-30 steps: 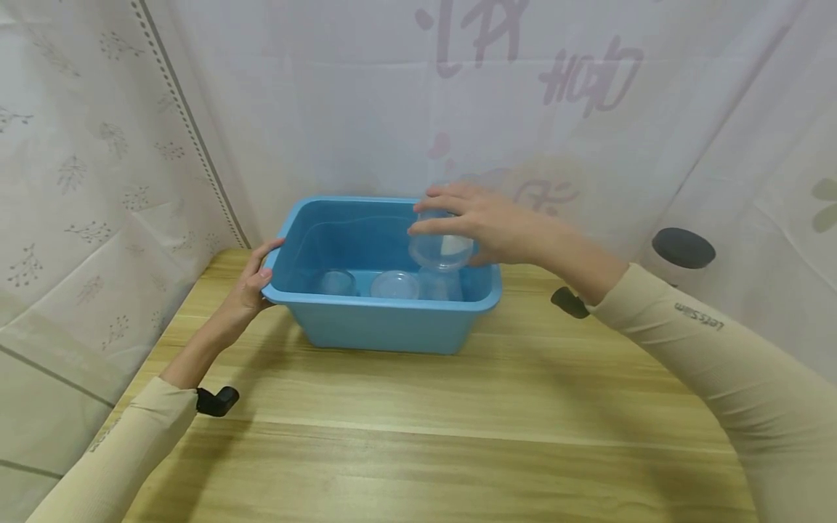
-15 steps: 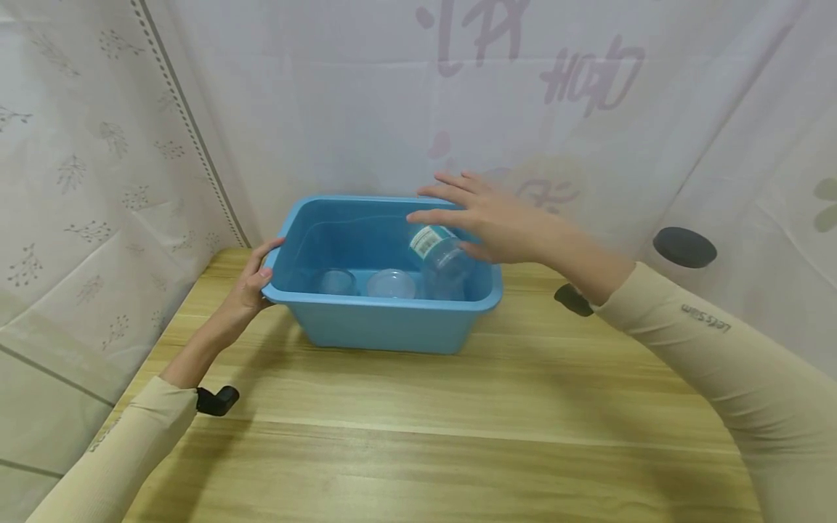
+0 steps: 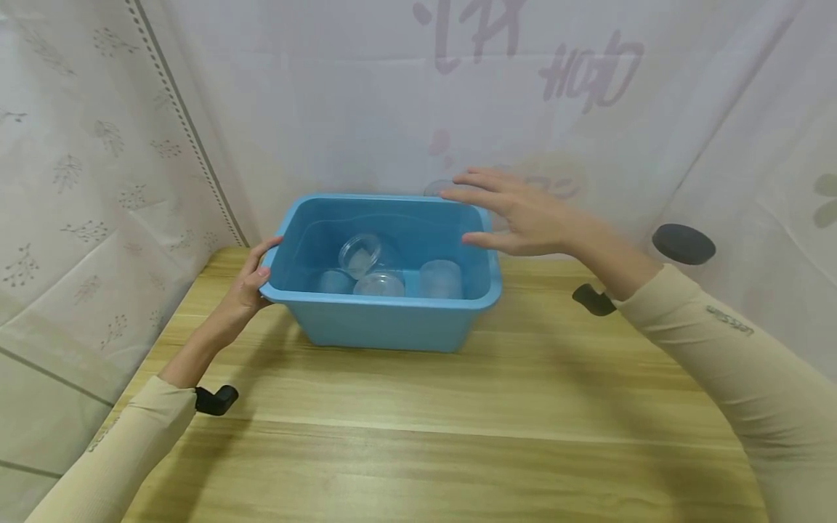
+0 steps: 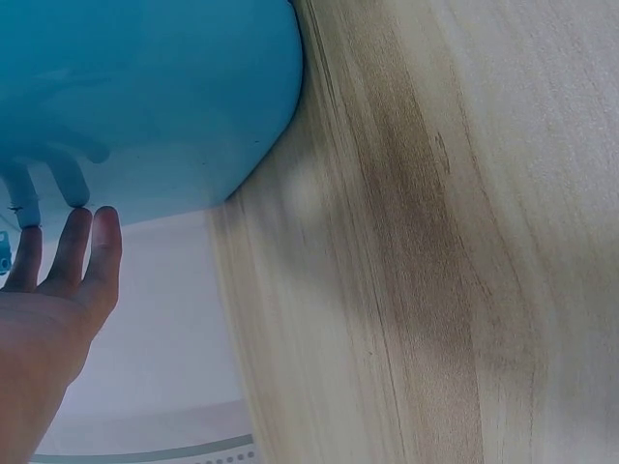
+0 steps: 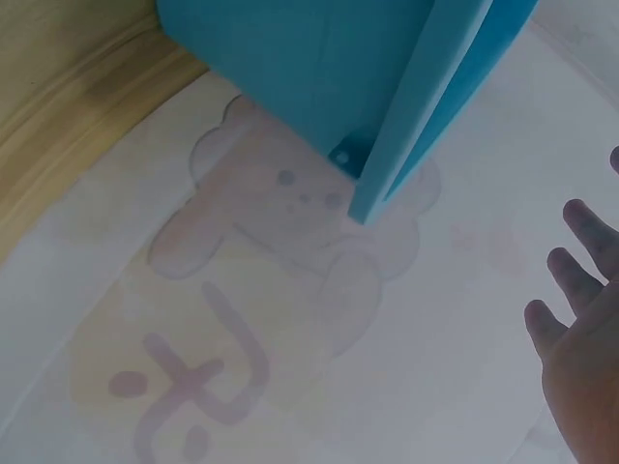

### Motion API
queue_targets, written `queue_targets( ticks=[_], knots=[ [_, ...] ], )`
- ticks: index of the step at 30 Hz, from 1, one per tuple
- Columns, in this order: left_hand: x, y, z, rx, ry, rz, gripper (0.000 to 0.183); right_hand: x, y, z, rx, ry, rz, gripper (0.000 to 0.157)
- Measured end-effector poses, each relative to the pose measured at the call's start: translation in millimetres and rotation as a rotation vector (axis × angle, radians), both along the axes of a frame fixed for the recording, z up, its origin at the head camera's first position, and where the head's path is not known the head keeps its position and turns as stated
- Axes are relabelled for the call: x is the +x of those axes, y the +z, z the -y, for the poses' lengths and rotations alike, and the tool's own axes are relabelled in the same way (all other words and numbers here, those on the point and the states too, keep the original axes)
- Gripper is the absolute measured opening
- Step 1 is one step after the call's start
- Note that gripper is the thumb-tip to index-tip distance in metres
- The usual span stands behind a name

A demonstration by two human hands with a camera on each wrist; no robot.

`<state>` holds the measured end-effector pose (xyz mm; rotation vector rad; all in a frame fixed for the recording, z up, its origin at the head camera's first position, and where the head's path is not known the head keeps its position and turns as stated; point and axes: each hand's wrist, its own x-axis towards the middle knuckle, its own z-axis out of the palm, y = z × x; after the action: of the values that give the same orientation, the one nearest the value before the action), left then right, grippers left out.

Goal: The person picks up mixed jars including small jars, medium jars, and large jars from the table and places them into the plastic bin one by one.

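Note:
A blue plastic tub (image 3: 386, 324) stands on the wooden table. My left hand (image 3: 238, 294) grips its left end at the rim, and in the left wrist view the fingertips (image 4: 104, 224) touch the outer wall. My right hand (image 3: 523, 214) hovers over the tub's right end with fingers spread and nothing in it. Inside lie several clear plastic containers: a tilted jar (image 3: 360, 256) with its round end up, a round-ended one (image 3: 379, 284) beside it, a partly hidden one (image 3: 335, 281) at the left, and a frosted-looking one (image 3: 440, 279) at the right.
A round black lid-like top (image 3: 684, 243) shows at the right, beyond my right forearm. Printed curtains (image 3: 360, 109) hang close behind the tub and along the left. The wooden table (image 3: 418, 436) stretches out in front of the tub.
My right hand has let go of a clear labelled jar, which dropped into the tub and now lies towards its left middle. That hand has drawn back right; the left hand keeps its hold.

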<state>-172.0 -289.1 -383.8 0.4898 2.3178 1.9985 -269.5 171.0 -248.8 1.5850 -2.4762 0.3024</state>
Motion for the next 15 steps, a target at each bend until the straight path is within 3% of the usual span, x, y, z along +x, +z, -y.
queue_targets(
  ticks=[15],
  knots=[
    [-0.2, -0.1, 0.4, 0.005, 0.005, 0.008, 0.059, -4.8, -10.3, -36.2, -0.036, -0.129, 0.087, 0.068]
  ],
)
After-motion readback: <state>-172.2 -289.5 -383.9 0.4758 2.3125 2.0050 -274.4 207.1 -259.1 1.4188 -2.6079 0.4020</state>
